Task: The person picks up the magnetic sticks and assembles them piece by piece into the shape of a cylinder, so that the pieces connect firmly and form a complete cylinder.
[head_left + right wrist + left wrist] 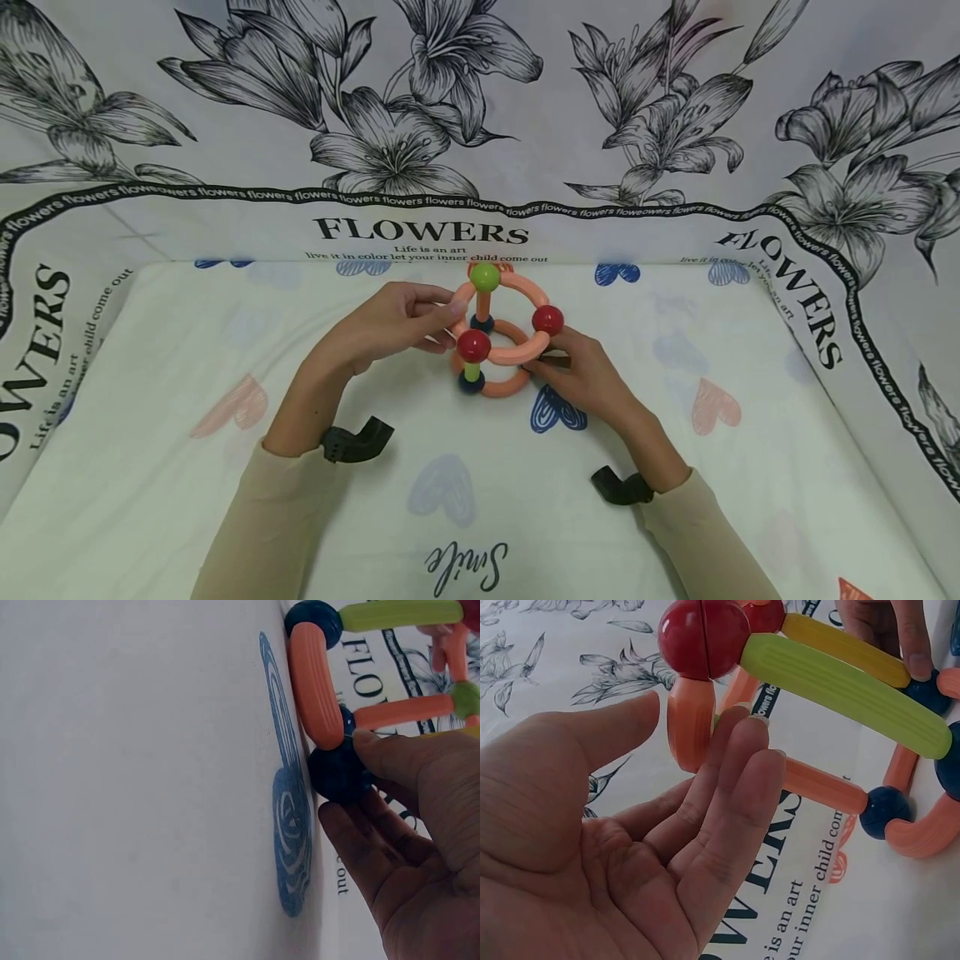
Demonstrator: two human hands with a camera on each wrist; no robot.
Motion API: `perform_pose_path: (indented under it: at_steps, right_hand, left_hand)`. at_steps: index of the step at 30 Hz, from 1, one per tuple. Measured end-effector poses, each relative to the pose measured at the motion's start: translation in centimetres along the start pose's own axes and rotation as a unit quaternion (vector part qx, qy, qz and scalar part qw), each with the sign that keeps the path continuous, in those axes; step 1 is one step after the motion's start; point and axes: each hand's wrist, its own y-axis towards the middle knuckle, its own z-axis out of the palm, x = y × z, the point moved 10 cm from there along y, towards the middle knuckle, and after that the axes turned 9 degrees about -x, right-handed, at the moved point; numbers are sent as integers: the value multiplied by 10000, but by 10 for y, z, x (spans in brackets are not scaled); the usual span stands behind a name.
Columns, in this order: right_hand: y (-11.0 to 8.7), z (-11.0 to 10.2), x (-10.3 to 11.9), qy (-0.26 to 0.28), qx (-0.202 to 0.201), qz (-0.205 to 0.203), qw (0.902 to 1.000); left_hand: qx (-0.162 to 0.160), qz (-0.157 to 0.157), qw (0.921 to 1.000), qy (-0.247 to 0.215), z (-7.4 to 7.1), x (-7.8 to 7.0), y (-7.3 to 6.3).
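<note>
A toy frame of balls and rods (517, 354) stands on the cloth, an upper orange ring above a lower one. Red balls (473, 346) and a light green ball (485, 277) join the upper ring; dark blue balls (337, 774) sit at the bottom. Upright green (840, 690) and yellow rods (847, 649) link the levels. At the upper ring's left, my left hand (390, 329) curls its fingers around an orange curved rod (690, 724), thumb close by its near side. My right hand (585, 367) pinches a dark blue ball of the lower ring between thumb and fingers.
A white cloth (442, 433) with printed hearts and lettering covers the table. Behind it hangs a flower-patterned cloth (540, 158) with a black lettered band. Black wrist mounts (358, 440) jut inward from both sleeves.
</note>
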Motion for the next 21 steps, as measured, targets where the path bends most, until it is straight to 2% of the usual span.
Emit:
perform_pose_path:
  at_steps: [14,17,21]
  right_hand:
    - [1,0,2,43,48,-18,10000]
    - [1,1,2,22,79,-33,10000]
    - [0,-1,0,-54,49,-33,10000]
  left_hand:
    - [-84,180,9998,4,0,-3,-1]
    - [-9,200,9997,172,0,-2,-2]
    - [39,403,9968,695,0,3,-2]
